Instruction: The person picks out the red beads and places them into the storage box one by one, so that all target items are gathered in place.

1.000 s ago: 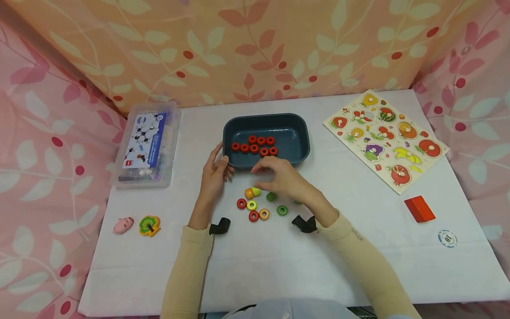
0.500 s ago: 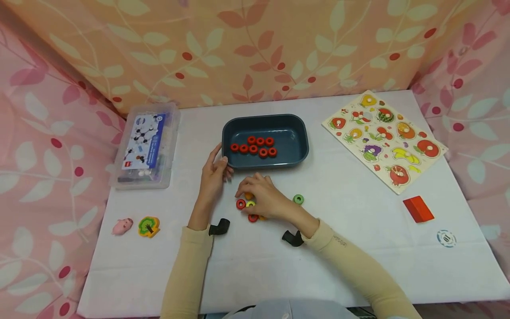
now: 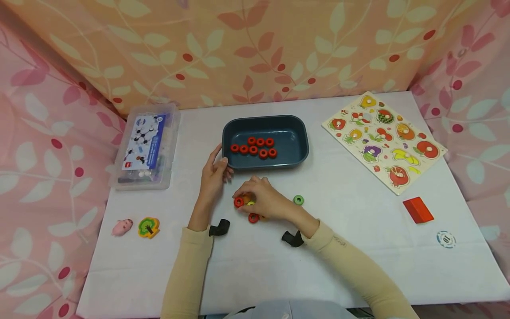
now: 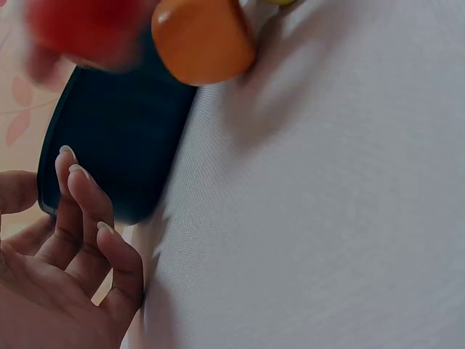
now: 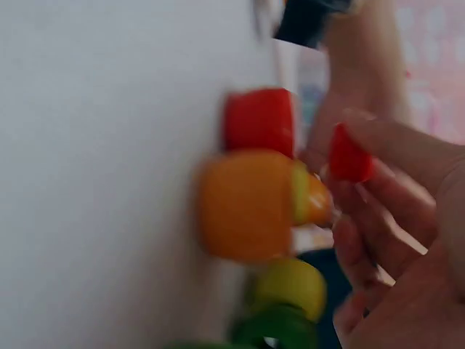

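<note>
My right hand (image 3: 266,199) pinches a red ring bead (image 3: 238,202) between thumb and fingertips, just above the table in front of the tray. In the right wrist view the pinched bead stands apart from another red bead (image 5: 259,122) and an orange bead (image 5: 247,206). Yellow and green beads lie near them, partly hidden by the hand in the head view. My left hand (image 3: 213,177) holds the near left corner of a dark blue tray (image 3: 292,141), its thumb at the rim. Several red beads (image 3: 253,150) lie inside the tray.
A light green bead (image 3: 298,200) lies right of my right hand. At left are a clear plastic case (image 3: 145,146), a pink pig (image 3: 122,227) and a tree piece (image 3: 149,227). A fruit puzzle board (image 3: 384,141), red block (image 3: 418,210) and round chip (image 3: 446,239) are at right.
My right hand has come from the tray's front edge down to the loose beads, and the red bead is now lifted slightly in its fingers. My left hand stays at the tray.
</note>
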Tool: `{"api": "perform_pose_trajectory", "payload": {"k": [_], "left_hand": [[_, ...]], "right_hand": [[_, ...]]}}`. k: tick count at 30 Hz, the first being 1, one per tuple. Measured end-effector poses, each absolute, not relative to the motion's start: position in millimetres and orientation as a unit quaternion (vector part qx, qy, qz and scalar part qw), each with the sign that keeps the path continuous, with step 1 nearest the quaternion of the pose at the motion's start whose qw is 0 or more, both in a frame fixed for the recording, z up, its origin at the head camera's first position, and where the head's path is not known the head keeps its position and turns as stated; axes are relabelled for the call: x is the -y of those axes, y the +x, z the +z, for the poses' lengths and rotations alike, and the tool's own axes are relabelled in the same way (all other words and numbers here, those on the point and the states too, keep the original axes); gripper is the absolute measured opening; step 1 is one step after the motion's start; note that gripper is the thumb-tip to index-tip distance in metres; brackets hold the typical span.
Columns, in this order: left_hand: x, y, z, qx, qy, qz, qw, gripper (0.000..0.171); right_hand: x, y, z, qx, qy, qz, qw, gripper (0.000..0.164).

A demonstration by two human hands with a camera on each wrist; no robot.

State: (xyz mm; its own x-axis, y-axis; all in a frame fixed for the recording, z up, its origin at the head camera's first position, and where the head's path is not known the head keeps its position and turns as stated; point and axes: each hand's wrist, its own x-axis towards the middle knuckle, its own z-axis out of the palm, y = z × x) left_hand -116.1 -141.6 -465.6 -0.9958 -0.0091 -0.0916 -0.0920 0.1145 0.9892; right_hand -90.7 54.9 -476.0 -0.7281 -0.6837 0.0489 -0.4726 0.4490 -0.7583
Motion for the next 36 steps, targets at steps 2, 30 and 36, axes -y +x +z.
{"api": "perform_pose_trajectory", "payload": {"k": [2, 30, 36], "left_hand": [[141.8, -115.6, -464.6, -0.748, -0.035, 0.662, 0.031, 0.051], [145.6, -122.5, -488.6, -0.744, -0.063, 0.664, 0.039, 0.051], [145.3, -123.6, -496.4, -0.750, -0.056, 0.659, 0.025, 0.048]], "right_hand": [[-60.7, -94.8, -468.4, -0.821, -0.342, -0.439, 0.125, 0.032], [-118.6, -211.7, -448.9, -0.923, -0.114, -0.357, 0.090, 0.036], [-114.3, -215.3, -455.8, -0.920, -0.123, -0.360, 0.094, 0.034]]}}
